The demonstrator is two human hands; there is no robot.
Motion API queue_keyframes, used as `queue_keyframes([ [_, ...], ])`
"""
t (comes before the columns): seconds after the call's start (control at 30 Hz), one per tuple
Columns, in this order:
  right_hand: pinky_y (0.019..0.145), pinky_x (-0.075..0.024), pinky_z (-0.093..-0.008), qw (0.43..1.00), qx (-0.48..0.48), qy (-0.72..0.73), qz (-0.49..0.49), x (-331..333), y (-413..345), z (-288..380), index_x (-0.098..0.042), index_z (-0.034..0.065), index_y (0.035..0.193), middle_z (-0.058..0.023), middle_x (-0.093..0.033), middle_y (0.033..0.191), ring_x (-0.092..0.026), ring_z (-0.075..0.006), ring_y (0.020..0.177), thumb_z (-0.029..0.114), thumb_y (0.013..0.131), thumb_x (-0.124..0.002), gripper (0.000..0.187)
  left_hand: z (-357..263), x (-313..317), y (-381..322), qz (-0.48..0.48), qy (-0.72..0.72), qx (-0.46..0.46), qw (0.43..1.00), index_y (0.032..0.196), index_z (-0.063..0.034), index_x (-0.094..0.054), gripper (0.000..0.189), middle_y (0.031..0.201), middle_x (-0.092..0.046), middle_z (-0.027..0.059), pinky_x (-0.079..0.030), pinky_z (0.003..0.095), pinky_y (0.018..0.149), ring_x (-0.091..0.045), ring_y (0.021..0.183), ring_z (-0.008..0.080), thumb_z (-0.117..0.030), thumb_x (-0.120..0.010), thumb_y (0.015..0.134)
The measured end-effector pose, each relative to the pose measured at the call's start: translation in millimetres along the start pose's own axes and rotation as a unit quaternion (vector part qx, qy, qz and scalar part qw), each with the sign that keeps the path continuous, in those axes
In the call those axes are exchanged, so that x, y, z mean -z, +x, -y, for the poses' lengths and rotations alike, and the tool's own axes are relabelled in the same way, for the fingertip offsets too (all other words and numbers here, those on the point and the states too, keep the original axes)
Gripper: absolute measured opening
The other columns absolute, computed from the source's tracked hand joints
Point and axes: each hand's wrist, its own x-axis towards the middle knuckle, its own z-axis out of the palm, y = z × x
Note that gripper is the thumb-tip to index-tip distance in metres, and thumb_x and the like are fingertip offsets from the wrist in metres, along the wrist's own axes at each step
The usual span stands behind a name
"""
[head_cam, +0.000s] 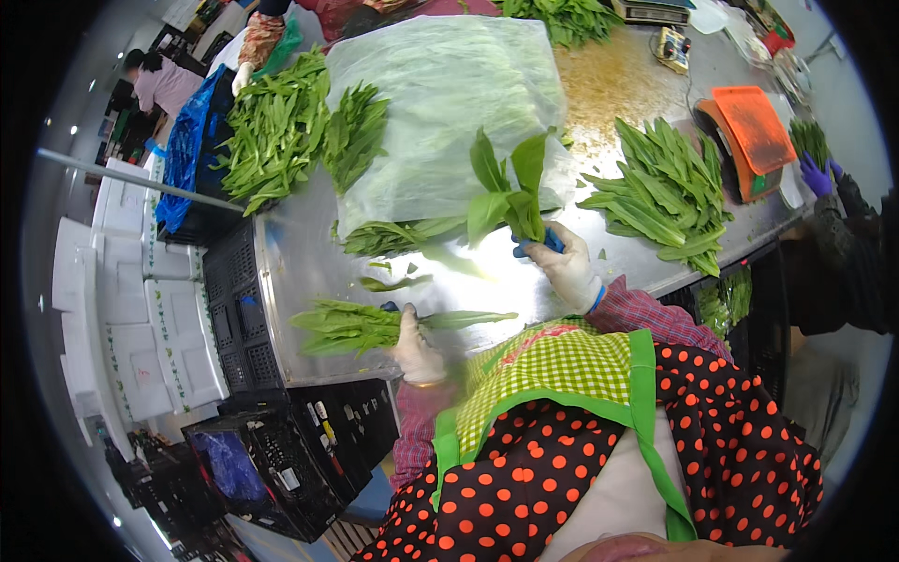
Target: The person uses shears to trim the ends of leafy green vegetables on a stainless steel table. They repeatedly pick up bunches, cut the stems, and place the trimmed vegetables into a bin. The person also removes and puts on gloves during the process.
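My left hand (416, 349), in a white glove with dark blue fingertips, grips a bunch of long green leaf vegetables (348, 325) low over the near left of the metal table (316, 270). One long leaf (470, 319) points right from that hand. My right hand (564, 265), gloved the same way, holds a smaller upright bunch of leafy greens (516, 197) by its base, in front of the covered heap. A loose leaf (395, 282) lies on the metal between the hands and the heap. Translucent white sheeting (449, 105) covers that heap, with greens (393, 235) sticking out at its near edge.
Piles of greens lie left (277, 126) and right (667, 190) of the sheeting. An orange-topped scale (751, 133) stands at the right, near a co-worker's purple-gloved hand (816, 175). Another person's gloved hand (242, 77) touches the left pile. White foam boxes (137, 337) and black crates (235, 302) line the left side.
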Motion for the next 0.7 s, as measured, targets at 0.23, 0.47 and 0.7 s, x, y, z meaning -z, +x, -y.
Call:
queue_keyframes([
  [0.23, 0.091, -0.0538, -0.0311, 0.997, 0.023, -0.065, -0.017, -10, 1, -11, -0.056, -0.0064, 0.124, -0.0132, -0.067, 0.111, -0.066, -0.0184, 0.098, -0.002, 0.092, -0.061, 0.033, -43, -28, -33, 0.269, -0.163, 0.013, 0.949, 0.126, -0.0026, -0.058, 0.032, 0.125, -0.062, 0.0122, -0.049, 0.0473, 0.105, -0.062, 0.112, 0.0274, -0.024, -0.055, 0.103],
  [0.47, 0.087, -0.0541, -0.031, 0.992, -0.029, -0.095, 0.083, -2, 0, 0, -0.056, -0.0057, 0.127, -0.0132, -0.069, 0.11, -0.067, -0.0169, 0.095, 0.001, 0.093, -0.059, 0.035, -53, -65, -8, 0.347, -0.162, -0.001, 0.924, 0.132, 0.0065, -0.052, 0.035, 0.128, -0.059, 0.0166, -0.045, 0.0467, 0.109, -0.057, 0.119, 0.0292, -0.015, -0.048, 0.104],
  [0.7, 0.083, -0.0539, -0.0315, 0.97, -0.095, -0.109, 0.195, 2, 2, -3, -0.056, -0.004, 0.129, -0.0117, -0.069, 0.109, -0.065, -0.016, 0.089, 0.012, 0.095, -0.062, 0.038, -44, -81, 14, 0.422, 0.01, -0.156, 0.893, 0.116, 0.0072, -0.064, 0.024, 0.12, -0.066, 0.0132, -0.049, 0.0329, 0.098, -0.063, 0.108, 0.0218, -0.002, -0.059, 0.095],
])
